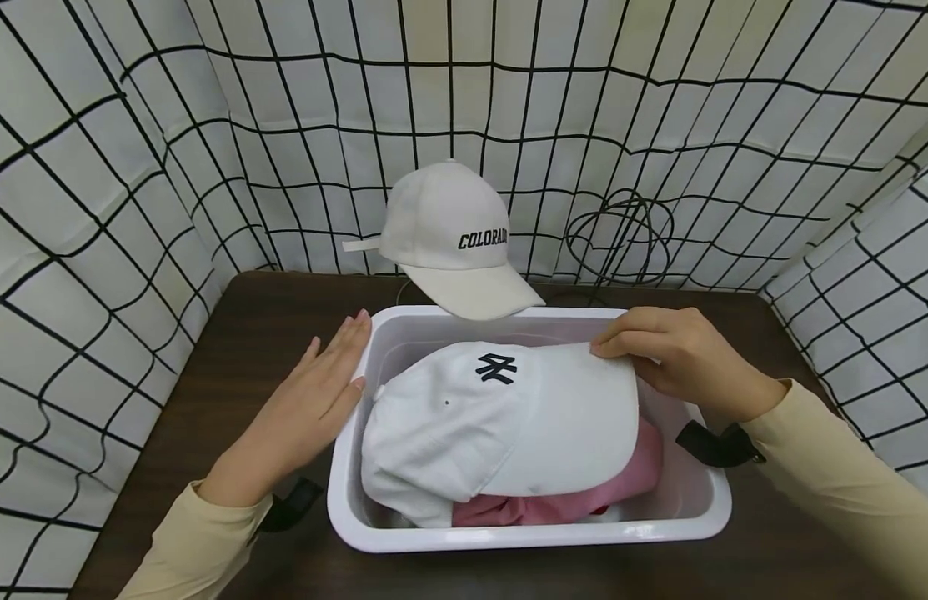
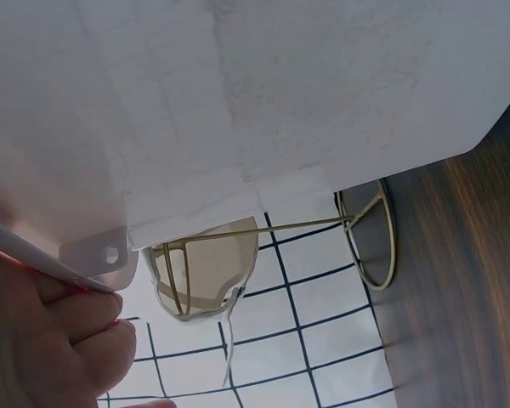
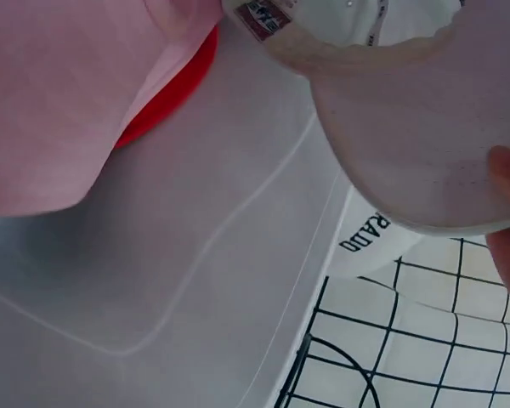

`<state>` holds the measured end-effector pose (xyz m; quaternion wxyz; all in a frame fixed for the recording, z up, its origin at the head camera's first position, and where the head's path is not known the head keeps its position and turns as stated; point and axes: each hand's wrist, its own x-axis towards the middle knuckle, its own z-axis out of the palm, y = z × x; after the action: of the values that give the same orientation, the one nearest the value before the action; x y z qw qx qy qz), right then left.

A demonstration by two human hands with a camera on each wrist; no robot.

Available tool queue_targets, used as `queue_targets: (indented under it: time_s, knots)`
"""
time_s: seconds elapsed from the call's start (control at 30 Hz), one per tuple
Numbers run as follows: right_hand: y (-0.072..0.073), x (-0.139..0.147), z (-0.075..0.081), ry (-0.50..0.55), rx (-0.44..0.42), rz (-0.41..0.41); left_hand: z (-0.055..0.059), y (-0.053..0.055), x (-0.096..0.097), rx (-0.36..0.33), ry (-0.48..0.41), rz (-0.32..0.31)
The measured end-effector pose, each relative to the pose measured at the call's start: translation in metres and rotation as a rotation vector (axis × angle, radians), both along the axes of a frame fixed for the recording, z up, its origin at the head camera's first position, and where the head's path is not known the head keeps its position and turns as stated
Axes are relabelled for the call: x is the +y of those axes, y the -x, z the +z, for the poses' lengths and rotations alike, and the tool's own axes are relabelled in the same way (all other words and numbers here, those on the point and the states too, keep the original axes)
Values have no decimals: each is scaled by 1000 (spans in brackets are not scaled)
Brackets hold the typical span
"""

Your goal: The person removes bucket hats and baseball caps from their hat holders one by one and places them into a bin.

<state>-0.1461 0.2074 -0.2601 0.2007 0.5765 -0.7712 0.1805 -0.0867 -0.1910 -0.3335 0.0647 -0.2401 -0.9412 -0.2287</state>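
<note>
A white cap [image 1: 433, 425] with a dark NY emblem lies on its side in a white plastic basin [image 1: 546, 539]. My right hand [image 1: 681, 358] pinches the far edge of its brim; the right wrist view shows the brim's underside [image 3: 408, 136] raised, with fingertips on it. Beneath lies a pink cap [image 1: 629, 467], and a red edge [image 3: 177, 95] peeks out under the pink fabric. Along the basin's left rim rests my left hand [image 1: 306, 408], fingers extended, fingertips against the rim in the left wrist view.
Behind the basin, a cream cap [image 1: 441, 208] lettered COLORADO sits on a wire stand [image 2: 391, 234]. Coiled dark wire [image 1: 629, 237] stands at the back right. Black grid panels [image 1: 448, 100] enclose the dark wooden table [image 1: 231, 350] at the back and sides.
</note>
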Motion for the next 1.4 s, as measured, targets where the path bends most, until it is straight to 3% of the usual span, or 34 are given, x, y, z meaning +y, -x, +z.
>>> queue_targets:
  time_s: [0.37,0.5,0.6,0.73,0.8,1.13,1.4]
  knots:
    - [6,6,6,-284,-194,-202,1,0,0,8,4,-1]
    - [2,-1,12,-319,-232,-242,2,0,-1,9,9,-3]
    - [0,-15,16,-273,-384,-185,3,1,-1,16,9,-6]
    - [-3,-46,16,-209,-695,-87,3,1,-1,23,5,-9]
    - [-4,-62,13,-204,-781,-72,3,1,-1,25,0,-9]
    - [-4,-121,-24,-292,-883,77,1,1,0,36,0,-10]
    - [-1,-136,-64,-463,-1066,97,2,1,-1,39,-7,-14]
